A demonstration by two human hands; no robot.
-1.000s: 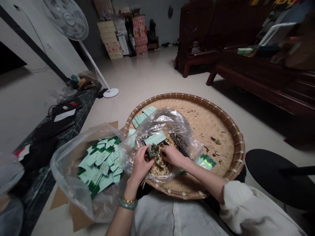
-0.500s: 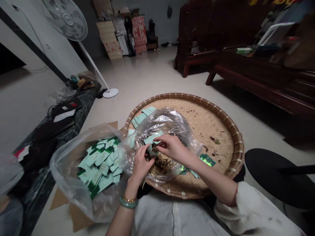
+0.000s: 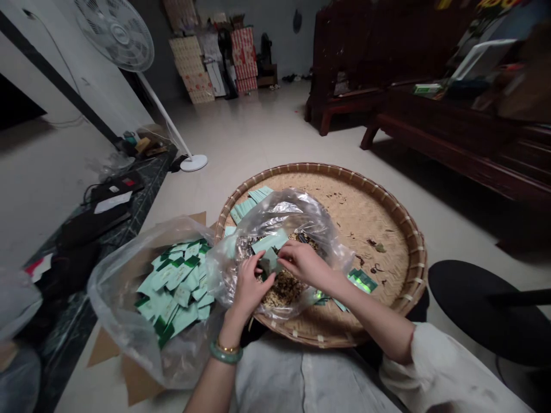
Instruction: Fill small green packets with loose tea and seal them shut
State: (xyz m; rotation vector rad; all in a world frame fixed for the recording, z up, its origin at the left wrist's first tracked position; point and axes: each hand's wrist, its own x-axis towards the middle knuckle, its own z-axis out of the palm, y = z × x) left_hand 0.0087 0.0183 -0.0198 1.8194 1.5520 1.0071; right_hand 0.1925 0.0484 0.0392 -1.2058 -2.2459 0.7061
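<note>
Over the open clear plastic bag [image 3: 297,205], a light green paper sachet [image 3: 269,261] is between my two hands. My left hand [image 3: 248,285] grips its left side with thumb and fingers. Against its right edge, the bent fingers of my right hand [image 3: 303,263] are pinched together; what is between those fingertips is hidden. Another pale green flap or sachet [image 3: 270,240] shows just behind. Dried, chopped tan and dark plant bits [image 3: 286,291] fill the bag below my hands. The bag rests in a round woven bamboo tray [image 3: 370,201] on my lap.
A large plastic bag [image 3: 107,287] full of green sachets [image 3: 181,281] stands left of the tray. More sachets [image 3: 252,203] lie at the tray's far left, and dark green ones [image 3: 362,280] at its right. A standing fan [image 3: 193,163] and a black round base [image 3: 473,312] stand on the floor.
My right hand has shifted slightly right and down, its fingers now at the sachet's right edge. My left hand stays nearly where it was.
</note>
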